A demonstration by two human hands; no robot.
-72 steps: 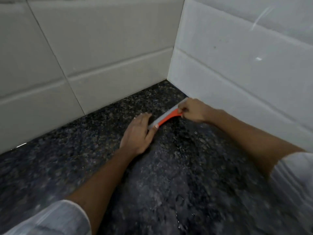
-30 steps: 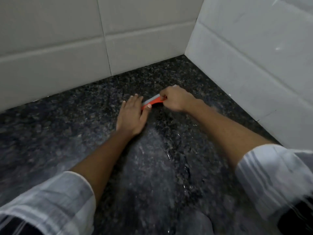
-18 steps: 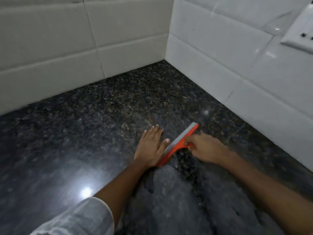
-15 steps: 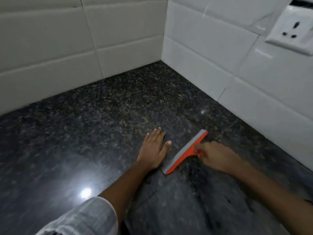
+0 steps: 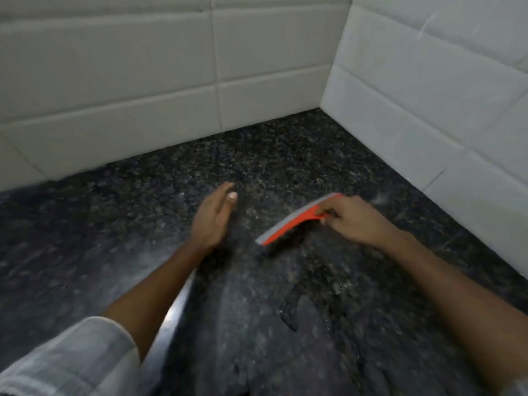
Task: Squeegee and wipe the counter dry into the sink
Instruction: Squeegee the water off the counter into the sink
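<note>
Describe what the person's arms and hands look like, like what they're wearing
Both hands, the left hand and the right hand, are bare: no gloves, and no rings or watch that I can make out. The forearms are uncovered. The left sleeve is a pale, whitish fabric with faint grey stripes, pushed up toward the elbow. Only a sliver of the right sleeve shows at the frame's lower right edge.

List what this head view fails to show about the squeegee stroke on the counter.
- Sink: outside the frame on every side, so the push direction toward it cannot be judged.
- Squeegee handle: covered by the right hand gripping it.
- Blade contact with the counter: motion blur hides whether the edge touches.
- Left hand: open, but blur hides whether it rests on the counter.
- Water film: droplets near the lower right show; its extent elsewhere is lost in speckled stone.
</note>
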